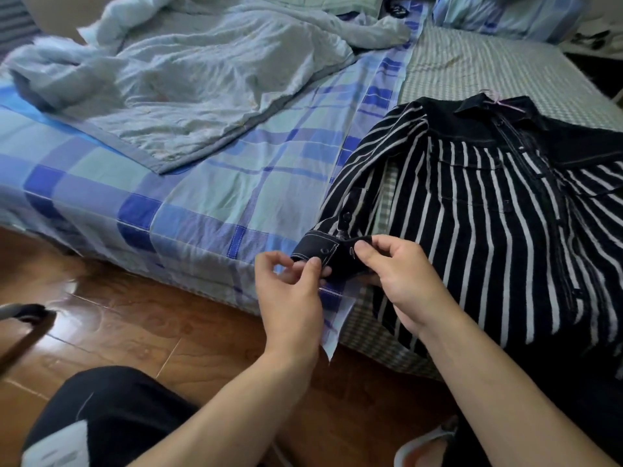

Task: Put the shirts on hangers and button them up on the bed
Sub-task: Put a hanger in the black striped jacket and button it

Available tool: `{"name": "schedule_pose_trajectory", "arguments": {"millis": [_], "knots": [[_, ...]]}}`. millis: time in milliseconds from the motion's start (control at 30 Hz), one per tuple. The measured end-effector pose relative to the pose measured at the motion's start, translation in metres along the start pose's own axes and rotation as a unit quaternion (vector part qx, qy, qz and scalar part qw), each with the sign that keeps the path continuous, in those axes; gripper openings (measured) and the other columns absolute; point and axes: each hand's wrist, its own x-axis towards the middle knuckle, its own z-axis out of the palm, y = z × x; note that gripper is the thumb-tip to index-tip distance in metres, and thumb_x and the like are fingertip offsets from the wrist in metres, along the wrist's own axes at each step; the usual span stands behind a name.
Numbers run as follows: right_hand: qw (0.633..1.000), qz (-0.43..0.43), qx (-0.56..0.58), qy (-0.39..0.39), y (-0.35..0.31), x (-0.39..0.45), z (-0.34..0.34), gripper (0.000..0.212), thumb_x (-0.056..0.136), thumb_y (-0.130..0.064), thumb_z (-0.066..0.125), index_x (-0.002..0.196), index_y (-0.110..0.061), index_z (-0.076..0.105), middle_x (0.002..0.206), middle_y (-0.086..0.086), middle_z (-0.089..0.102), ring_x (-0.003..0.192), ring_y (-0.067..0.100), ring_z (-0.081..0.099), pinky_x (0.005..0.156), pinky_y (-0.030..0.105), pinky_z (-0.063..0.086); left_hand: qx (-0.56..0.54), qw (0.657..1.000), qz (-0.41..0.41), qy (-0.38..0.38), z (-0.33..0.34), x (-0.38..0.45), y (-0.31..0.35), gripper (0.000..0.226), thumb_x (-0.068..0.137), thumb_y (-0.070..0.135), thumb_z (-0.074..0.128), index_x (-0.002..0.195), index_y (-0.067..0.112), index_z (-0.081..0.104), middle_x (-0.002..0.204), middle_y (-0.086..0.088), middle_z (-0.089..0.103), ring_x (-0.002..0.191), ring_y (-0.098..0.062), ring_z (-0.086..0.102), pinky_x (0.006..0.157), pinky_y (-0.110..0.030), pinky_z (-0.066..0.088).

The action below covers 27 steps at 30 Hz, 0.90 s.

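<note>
2 bare hands meet at the cuff [320,247] of a black shirt [488,210] with white stripes, right at the near edge of the bed [188,210]. The left hand [290,294] pinches the cuff's free end between thumb and curled fingers, beside a small snap near the white stitching. The right hand [401,274] pinches the other flap of the same cuff from the opposite side, its thumb on top of the dark fabric and its fingers tucked beneath. The cuff is unfastened, its 2 flaps apart between the hands.

From the cuff, the striped sleeve [374,170] runs up and away to the shoulder. The shirt lies front up on the right part of the bed, collar pointing to the far side, with a pale hanger [495,97] hook poking out of the collar. Its front placket looks closed along the part in view, and the hem hangs over the bed's edge.

Under the shirt is a small-checked sheet [478,65]; to its left lies a blue plaid sheet [236,183], and a rumpled pale blue quilt [188,82] covers the far left of the bed. A wooden floor [135,318] shows below, along with the person's dark-clad knee [111,409].
</note>
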Motion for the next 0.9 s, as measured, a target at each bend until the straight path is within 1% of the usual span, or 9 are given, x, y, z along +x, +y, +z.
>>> {"name": "schedule_pose_trajectory", "arguments": {"millis": [67,100,167,333,533,667,733,833,900], "knots": [[1.000,0.002,0.012,0.007,-0.003,-0.001,0.004,0.021,0.102,-0.019,0.059,0.094,-0.012,0.077,0.094,0.007,0.078,0.096,0.023,0.074,0.096,0.050,0.056,0.058,0.996,0.060,-0.031,-0.001,0.002,0.003,0.020,0.095,-0.003,0.065,0.093,0.016,0.062,0.076,-0.006,0.072,0.079,-0.017,0.073,0.075,-0.025,0.058],[1.000,0.002,0.016,0.010,-0.004,-0.001,0.005,0.021,0.102,-0.019,0.060,0.094,-0.012,0.077,0.094,0.007,0.078,0.095,0.022,0.074,0.096,0.049,0.056,0.077,0.994,0.072,-0.043,-0.001,0.003,0.004,0.023,0.094,-0.003,0.065,0.094,0.020,0.070,0.081,-0.002,0.075,0.082,-0.015,0.074,0.078,-0.024,0.058],[1.000,0.002,0.016,0.013,-0.007,-0.001,0.006,0.021,0.102,-0.020,0.060,0.094,-0.012,0.078,0.093,0.006,0.078,0.095,0.021,0.075,0.096,0.047,0.057,0.098,0.991,0.070,-0.064,0.000,0.003,0.005,0.026,0.094,-0.001,0.067,0.097,0.024,0.077,0.089,0.004,0.079,0.089,-0.011,0.075,0.082,-0.022,0.057],[1.000,0.015,0.018,0.000,-0.013,0.002,0.006,0.021,0.101,-0.021,0.063,0.093,-0.011,0.079,0.091,0.009,0.079,0.093,0.023,0.075,0.094,0.047,0.058,0.091,0.990,0.041,-0.097,0.001,-0.002,0.006,0.014,0.093,0.005,0.072,0.101,0.013,0.079,0.092,0.004,0.079,0.091,-0.008,0.074,0.082,-0.019,0.057],[0.999,0.042,-0.030,-0.013,-0.018,0.005,0.007,0.022,0.100,-0.022,0.063,0.091,-0.012,0.080,0.088,0.005,0.079,0.090,0.018,0.075,0.091,0.040,0.059,0.041,0.998,-0.015,-0.051,0.002,0.006,0.005,0.010,0.089,0.007,0.076,0.090,0.017,0.078,0.087,0.000,0.079,0.087,-0.011,0.074,0.075,-0.018,0.054],[0.999,0.046,-0.027,-0.013,-0.021,0.006,0.010,0.024,0.100,-0.021,0.063,0.089,-0.009,0.079,0.089,0.009,0.078,0.092,0.025,0.075,0.089,0.040,0.060,0.043,0.998,-0.004,-0.039,0.003,0.010,0.002,0.008,0.088,0.011,0.078,0.090,0.018,0.074,0.087,-0.009,0.076,0.084,-0.017,0.072,0.080,-0.029,0.058],[0.998,0.049,-0.024,-0.016,-0.022,0.005,0.009,0.024,0.101,-0.020,0.062,0.090,-0.007,0.079,0.090,0.011,0.078,0.093,0.026,0.075,0.086,0.037,0.060,0.026,0.999,-0.006,-0.039,0.003,0.012,0.002,0.008,0.089,0.013,0.078,0.091,0.018,0.072,0.088,-0.015,0.075,0.081,-0.019,0.071,0.080,-0.031,0.057],[0.998,0.052,-0.030,-0.018,-0.024,0.003,0.009,0.023,0.101,-0.020,0.062,0.091,-0.009,0.079,0.091,0.009,0.078,0.091,0.022,0.075,0.074,0.027,0.055,0.039,0.998,-0.005,-0.044,0.003,0.015,0.002,0.006,0.090,0.013,0.077,0.090,0.018,0.075,0.086,-0.009,0.076,0.081,-0.018,0.071,0.079,-0.030,0.057],[0.998,0.052,-0.024,-0.018,-0.025,0.003,0.009,0.023,0.101,-0.020,0.061,0.092,-0.009,0.079,0.091,0.008,0.079,0.091,0.021,0.075,0.072,0.025,0.054,0.051,0.997,-0.011,-0.057,0.003,0.015,0.002,0.008,0.090,0.009,0.076,0.090,0.017,0.077,0.087,-0.005,0.078,0.084,-0.017,0.073,0.080,-0.028,0.057]]}}
